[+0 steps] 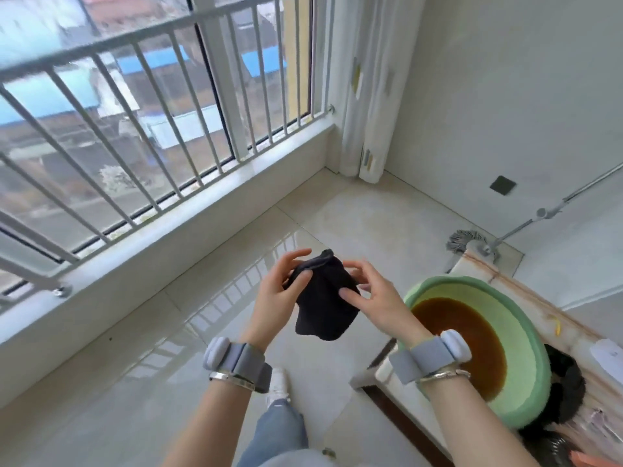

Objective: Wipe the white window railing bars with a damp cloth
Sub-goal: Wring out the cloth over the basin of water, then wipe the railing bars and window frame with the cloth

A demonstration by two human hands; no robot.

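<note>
A dark, almost black cloth point(324, 305) hangs between both hands above the tiled floor. My left hand point(278, 296) pinches its upper left edge with thumb and fingers. My right hand point(374, 298) grips its upper right side. The white window railing point(161, 106) with its many slanted bars runs along the window at the upper left, well away from the cloth and both hands. Each wrist carries a grey band and a bracelet.
A green basin point(529, 348) of brown water stands on a low table point(526, 288) at the right, just beside my right forearm. A mop point(472, 242) leans in the far right corner. A curtain point(367, 96) hangs by the wall. My leg and shoe point(278, 385) are below.
</note>
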